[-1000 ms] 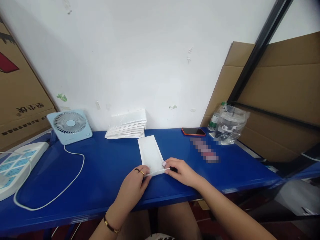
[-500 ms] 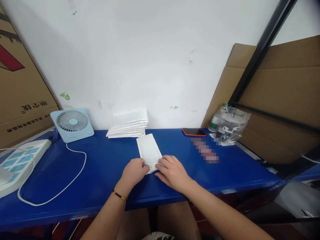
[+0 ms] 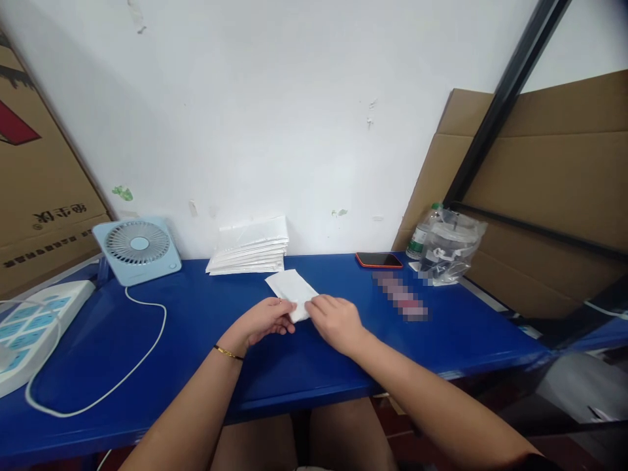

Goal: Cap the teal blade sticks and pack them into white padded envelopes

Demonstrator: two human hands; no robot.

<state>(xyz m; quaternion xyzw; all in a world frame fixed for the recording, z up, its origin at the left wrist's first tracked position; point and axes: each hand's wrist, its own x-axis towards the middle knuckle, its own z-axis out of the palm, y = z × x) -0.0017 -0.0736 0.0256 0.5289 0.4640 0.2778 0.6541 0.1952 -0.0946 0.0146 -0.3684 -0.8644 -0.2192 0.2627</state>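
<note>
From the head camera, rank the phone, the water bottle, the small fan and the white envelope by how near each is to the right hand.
1. White envelope: touching the right hand, between both hands.
2. Phone: behind it, toward the wall.
3. Water bottle: farther right, by the cardboard.
4. Small fan: far left, beyond the left hand.

envelope [image 3: 290,290] before stack [image 3: 250,246], fan [image 3: 137,249] left
</note>
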